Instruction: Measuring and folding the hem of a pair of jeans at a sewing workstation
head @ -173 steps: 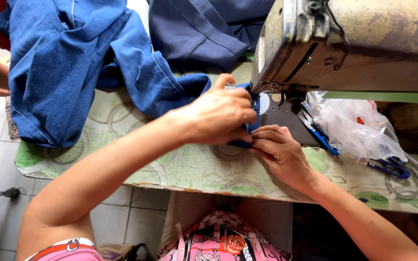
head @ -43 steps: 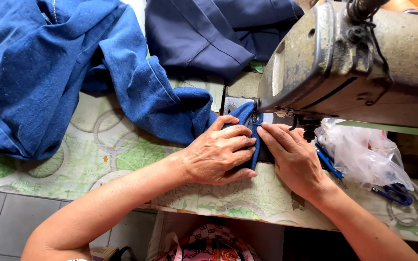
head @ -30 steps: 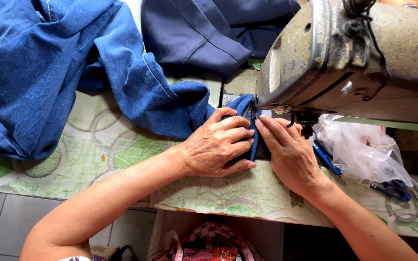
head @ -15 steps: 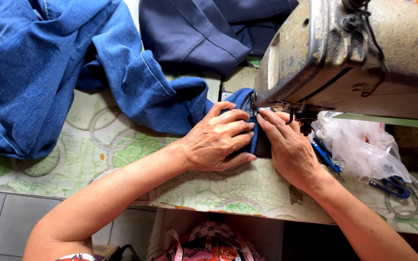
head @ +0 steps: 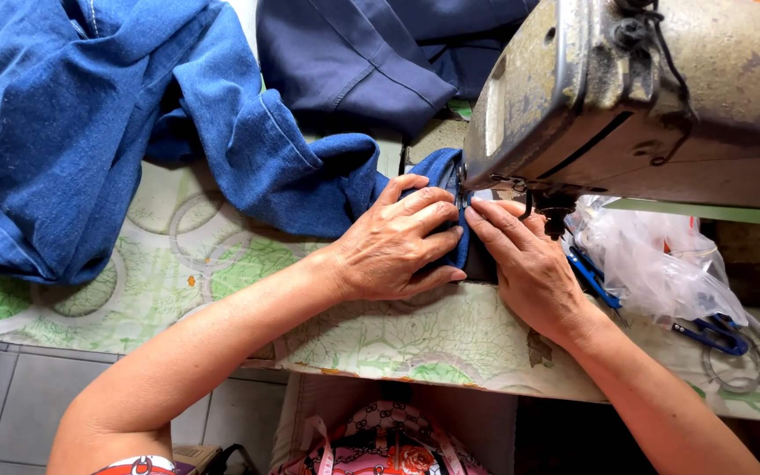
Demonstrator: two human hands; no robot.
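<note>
My left hand [head: 398, 242] lies flat, fingers spread, pressing the end of a blue denim garment [head: 90, 123] onto the table just left of the needle area. Beside it, my right hand [head: 525, 264] rests palm down with its fingertips at the denim's edge under the head of a worn beige sewing machine [head: 644, 97]. The fingertips of both hands nearly meet at the presser foot, which the machine head mostly hides. The rest of the denim is bunched up to the left.
A dark navy garment [head: 371, 53] lies at the back. A crumpled clear plastic bag [head: 653, 264] and blue-handled scissors [head: 705, 330] sit right of my right hand. The table wears a green patterned cover [head: 178, 264]. Grey floor tiles show below left.
Both hands have crept away from me toward the needle, carrying the denim edge further under the machine head. The view has shifted slightly.
</note>
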